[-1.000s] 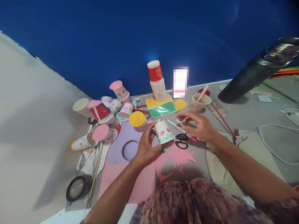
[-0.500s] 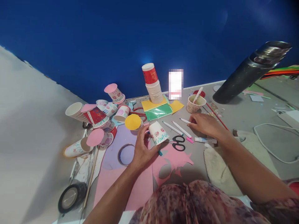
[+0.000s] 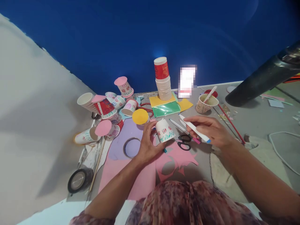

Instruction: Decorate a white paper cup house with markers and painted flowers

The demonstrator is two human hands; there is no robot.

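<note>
My left hand (image 3: pixel 147 143) grips a small white paper cup (image 3: pixel 165 131), upside down, with red motifs and a green zigzag line drawn on it. A teal pen tip pokes out beneath that hand. My right hand (image 3: pixel 209 130) holds a white marker with a blue end (image 3: pixel 194 128), slanted just right of the cup. Below the cup lie black scissors (image 3: pixel 184 142) and pink paper (image 3: pixel 174 159) with shapes cut out. Two more markers (image 3: pixel 181 127) lie on the floor between cup and right hand.
Several decorated cups (image 3: pixel 110 107) with pink and yellow paper lids lie at the left. A stack of cups (image 3: pixel 162 82) stands on yellow and green sheets by the blue wall. A cup with a stick (image 3: pixel 205 104), a tape roll (image 3: pixel 78 180) and a dark cylinder (image 3: pixel 262 78) are around.
My right hand reached to the markers on the floor, picked up a white one and lifted it toward the cup. My left hand kept holding the cup.
</note>
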